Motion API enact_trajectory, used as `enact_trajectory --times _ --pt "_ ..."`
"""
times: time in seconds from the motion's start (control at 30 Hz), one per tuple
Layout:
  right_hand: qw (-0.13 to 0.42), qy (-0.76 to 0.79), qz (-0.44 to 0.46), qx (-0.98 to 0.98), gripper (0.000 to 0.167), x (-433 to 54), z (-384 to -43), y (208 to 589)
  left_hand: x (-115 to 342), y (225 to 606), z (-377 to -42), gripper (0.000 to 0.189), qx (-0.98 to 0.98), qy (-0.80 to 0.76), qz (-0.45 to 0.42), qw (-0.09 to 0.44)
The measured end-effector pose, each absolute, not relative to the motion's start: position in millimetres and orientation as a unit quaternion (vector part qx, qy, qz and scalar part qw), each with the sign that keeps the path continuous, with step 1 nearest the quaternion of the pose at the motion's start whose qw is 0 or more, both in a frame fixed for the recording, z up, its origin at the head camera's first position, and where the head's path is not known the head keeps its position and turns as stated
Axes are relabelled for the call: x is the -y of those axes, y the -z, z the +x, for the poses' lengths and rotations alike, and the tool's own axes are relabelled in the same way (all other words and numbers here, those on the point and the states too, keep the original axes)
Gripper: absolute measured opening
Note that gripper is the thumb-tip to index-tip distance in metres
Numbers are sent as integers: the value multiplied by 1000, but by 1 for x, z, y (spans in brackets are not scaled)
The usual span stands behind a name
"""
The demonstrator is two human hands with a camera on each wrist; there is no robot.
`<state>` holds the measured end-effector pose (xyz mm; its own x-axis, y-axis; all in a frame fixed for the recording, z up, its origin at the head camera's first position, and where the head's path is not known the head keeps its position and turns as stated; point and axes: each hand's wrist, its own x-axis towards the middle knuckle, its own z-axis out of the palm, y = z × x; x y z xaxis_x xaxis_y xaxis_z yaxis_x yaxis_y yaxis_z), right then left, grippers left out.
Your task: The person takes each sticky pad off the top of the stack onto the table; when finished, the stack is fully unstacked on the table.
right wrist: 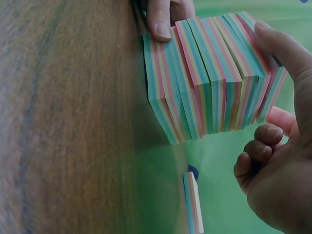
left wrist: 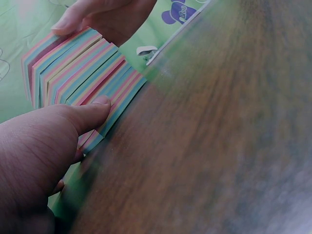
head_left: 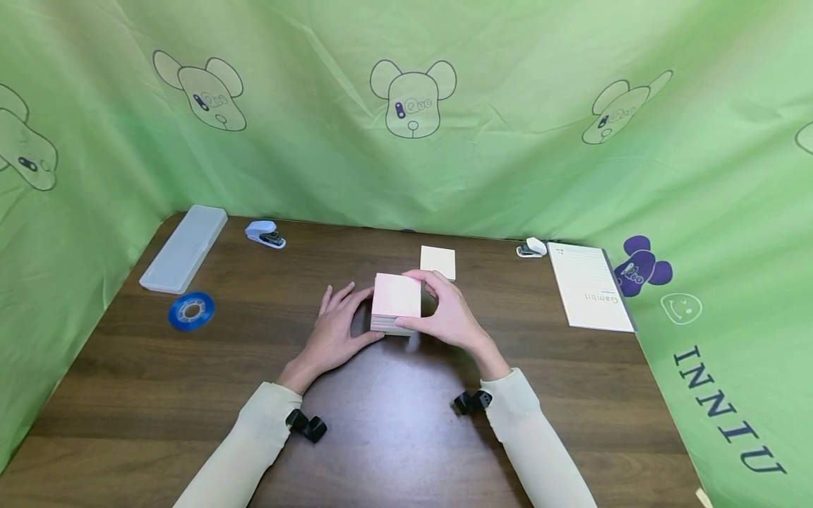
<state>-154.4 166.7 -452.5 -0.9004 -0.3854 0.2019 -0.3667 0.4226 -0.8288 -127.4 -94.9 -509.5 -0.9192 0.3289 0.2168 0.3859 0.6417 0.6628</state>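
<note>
A tall stack of sticky note pads (head_left: 396, 296) stands on the table, pale pink on top with sides striped in pink, blue, green and yellow. Its layers sit slightly askew in the right wrist view. My right hand (head_left: 449, 314) grips the upper stack from the right, thumb on the near side and index finger at the far edge. My left hand (head_left: 335, 331) holds the stack low from the left, its thumb (left wrist: 90, 114) against the near side. Its other fingers are spread and partly hidden in the left wrist view. A single cream-topped pad (head_left: 438, 262) lies just behind.
At the left are a translucent pencil case (head_left: 184, 250), a roll of blue tape (head_left: 191, 311) and a blue stapler (head_left: 265, 233). A white stapler (head_left: 532, 247) and a notepad (head_left: 591, 286) lie at the back right. Green cloth (head_left: 406, 176) hangs behind the wooden table (head_left: 394, 451).
</note>
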Motion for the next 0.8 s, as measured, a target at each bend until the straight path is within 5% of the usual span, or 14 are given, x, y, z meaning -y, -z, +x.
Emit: enact_trajectory --times 0.8 --pt "-31 567 -179 -803 79 -204 -165 438 95 510 -127 89 904 377 -199 40"
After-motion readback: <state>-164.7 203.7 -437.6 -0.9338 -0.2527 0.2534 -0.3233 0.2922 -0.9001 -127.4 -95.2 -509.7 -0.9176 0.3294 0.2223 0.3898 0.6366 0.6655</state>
